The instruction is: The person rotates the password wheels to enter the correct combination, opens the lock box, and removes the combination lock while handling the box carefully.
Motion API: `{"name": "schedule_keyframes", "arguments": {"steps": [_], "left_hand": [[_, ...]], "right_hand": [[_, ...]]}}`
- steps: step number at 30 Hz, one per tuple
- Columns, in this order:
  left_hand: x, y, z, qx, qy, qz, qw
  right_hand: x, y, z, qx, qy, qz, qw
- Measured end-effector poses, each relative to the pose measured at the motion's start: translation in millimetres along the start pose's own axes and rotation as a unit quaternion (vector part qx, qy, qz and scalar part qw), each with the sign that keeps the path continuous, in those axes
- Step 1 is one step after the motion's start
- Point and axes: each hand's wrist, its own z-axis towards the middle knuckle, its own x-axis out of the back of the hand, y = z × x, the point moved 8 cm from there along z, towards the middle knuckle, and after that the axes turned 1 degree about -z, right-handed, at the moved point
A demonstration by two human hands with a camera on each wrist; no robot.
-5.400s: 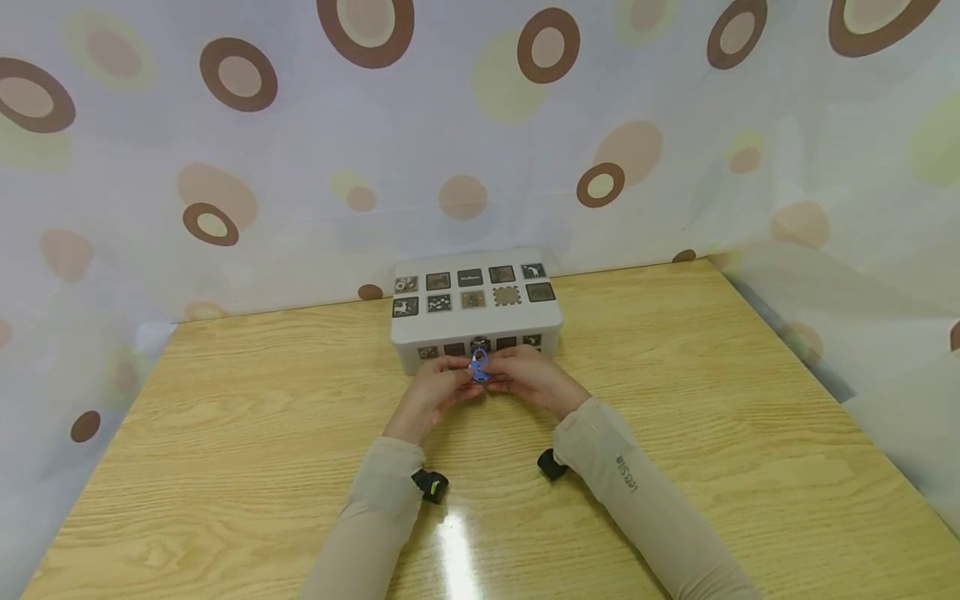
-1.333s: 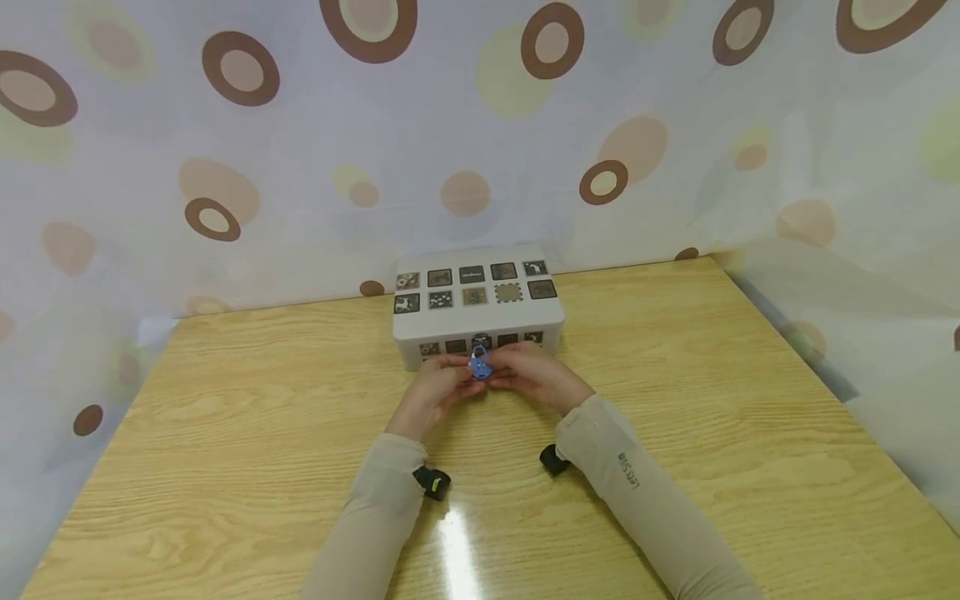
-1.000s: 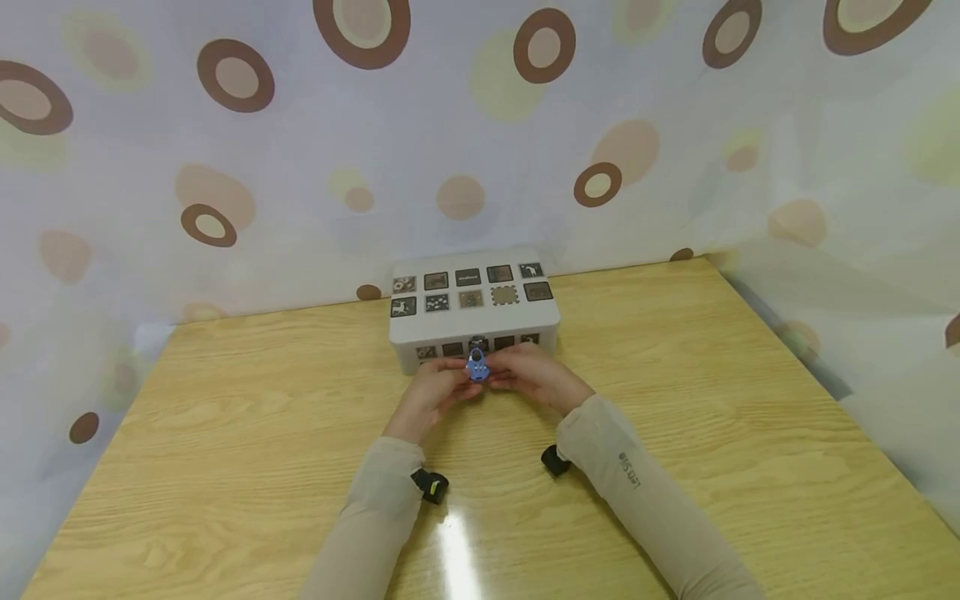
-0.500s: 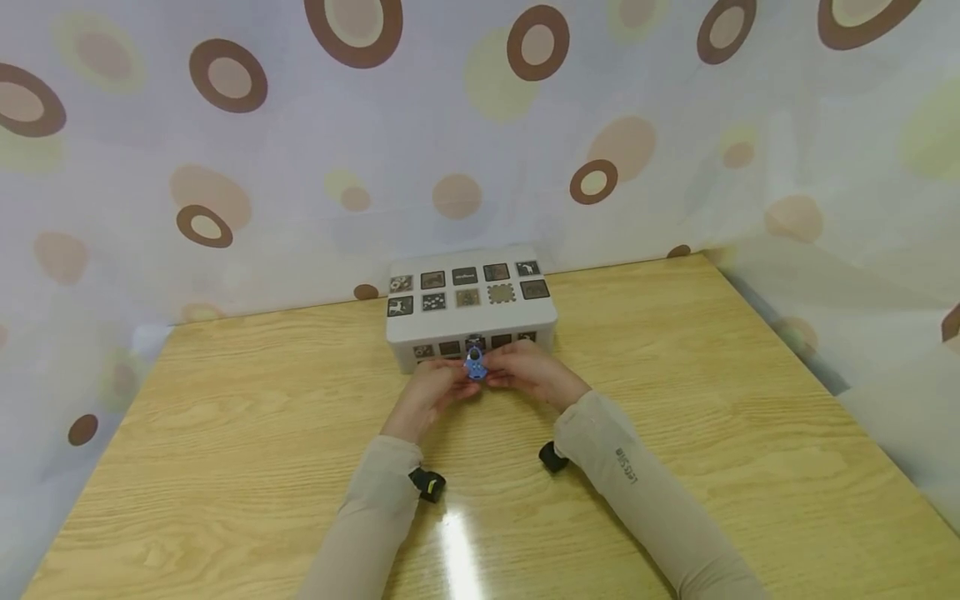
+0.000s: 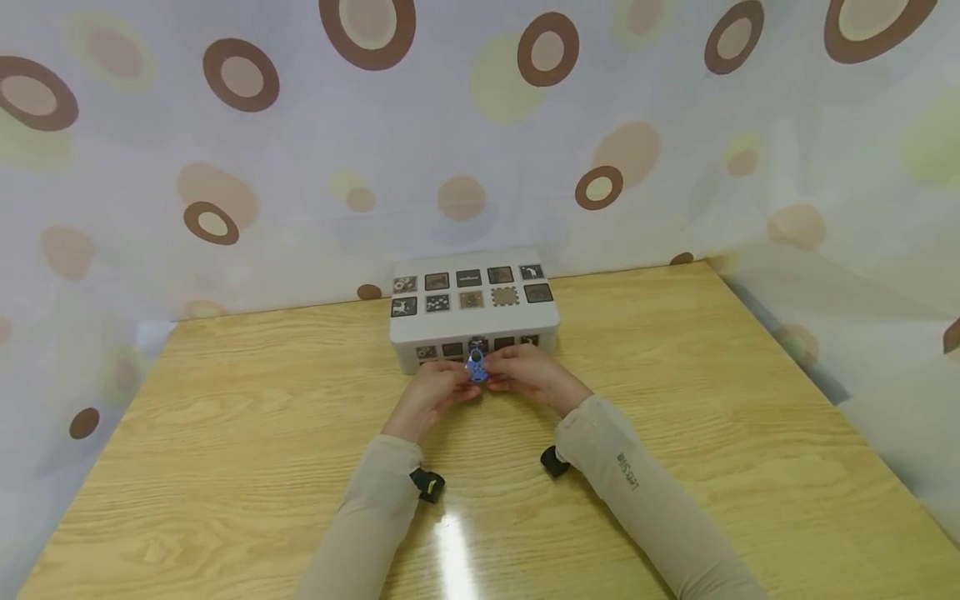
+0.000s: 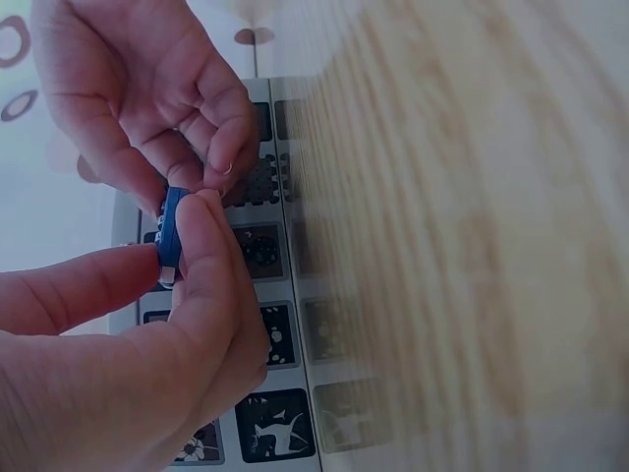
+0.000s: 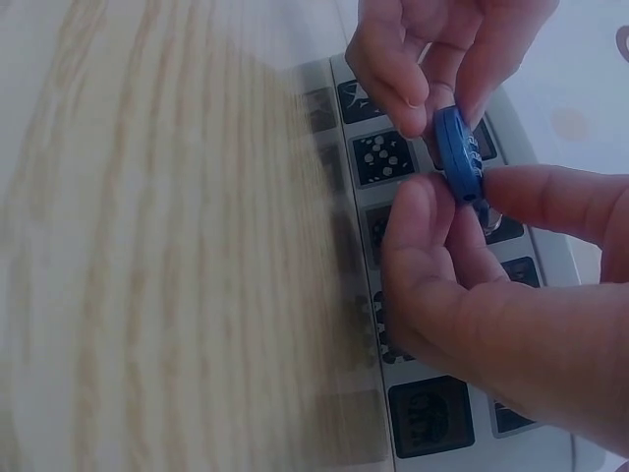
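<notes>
A small blue combination padlock [image 5: 477,369] with number dials is held at the front of a white box [image 5: 480,322], just below its metal latch [image 5: 477,342]. My left hand [image 5: 432,390] pinches the padlock's left side between thumb and fingers. From the other side, my right hand [image 5: 536,379] pinches it too. In the left wrist view the padlock [image 6: 169,231] is seen edge-on between the fingertips of both hands. Dials show on one face of the padlock [image 7: 456,152] in the right wrist view. Whether its shackle passes through the latch cannot be made out.
The box is printed with dark picture squares and stands at the back of a wooden table [image 5: 262,433]. Behind it hangs a pale curtain [image 5: 300,150] with brown and yellow circles. Black wrist straps, one the left strap [image 5: 427,484], sit at both sleeves.
The padlock has turned slightly in my fingers, from tilted to more upright. Both hands stay at the box front with nearly the same hold. The head view shifts a little.
</notes>
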Motion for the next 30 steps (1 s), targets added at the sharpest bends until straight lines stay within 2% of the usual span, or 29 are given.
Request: {"name": "schedule_keyframes", "arguments": {"steps": [9, 16, 30], "left_hand": [[0.6, -1.1, -1.7, 0.002, 0.004, 0.008, 1.0], [-0.2, 1.5, 0.0, 0.001, 0.006, 0.003, 1.0], [0.4, -0.4, 2.8, 0.007, 0.009, 0.002, 0.9999]], "right_hand": [[-1.8, 0.7, 0.6, 0.004, -0.002, -0.005, 1.0], [-1.9, -3.9, 1.7, 0.024, -0.001, -0.022, 0.999], [-0.9, -5.4, 2.7, 0.019, 0.002, -0.032, 0.999]]}}
